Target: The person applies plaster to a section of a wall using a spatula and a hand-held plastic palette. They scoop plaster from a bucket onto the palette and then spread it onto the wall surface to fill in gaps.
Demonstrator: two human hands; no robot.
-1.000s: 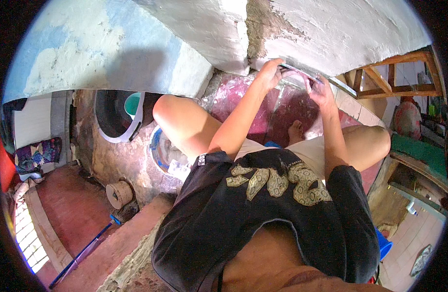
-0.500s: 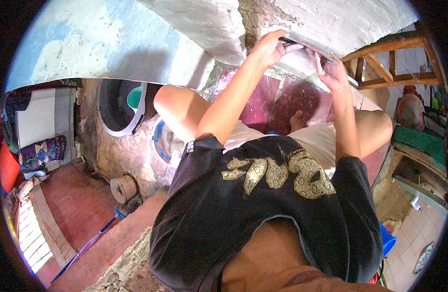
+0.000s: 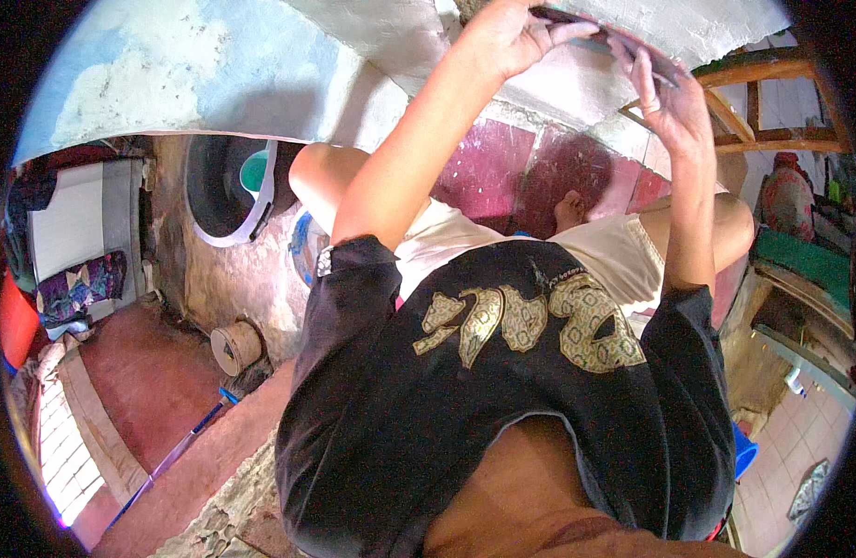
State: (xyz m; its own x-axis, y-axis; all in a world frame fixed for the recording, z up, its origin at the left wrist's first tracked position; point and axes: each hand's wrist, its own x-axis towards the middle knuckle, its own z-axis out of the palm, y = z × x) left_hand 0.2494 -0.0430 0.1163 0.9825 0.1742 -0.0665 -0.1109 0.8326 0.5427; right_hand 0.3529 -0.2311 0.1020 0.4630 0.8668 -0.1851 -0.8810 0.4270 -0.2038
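Both hands grip a long, thin, dark flat strip [image 3: 577,26] at the top of the head view, held against the white rough-plastered wall [image 3: 716,19]. My left hand [image 3: 521,42] is at the strip's left end with fingers wrapped over it. My right hand [image 3: 670,102] holds the other end, its fingertips pale with dust. I sit in white shorts, knees apart, with a bare foot [image 3: 569,209] on the red tile floor [image 3: 484,167] below the wall.
At left are a blue-and-white wall [image 3: 214,65], a dark tub [image 3: 223,209] holding a green basin [image 3: 253,172], a cylindrical container [image 3: 233,349] and a blue-handled pole [image 3: 177,451]. At right are a wooden frame [image 3: 754,70] and a green ledge [image 3: 800,265].
Both hands and the strip have risen along the wall toward the top edge of the view, and my right arm has shifted rightward.
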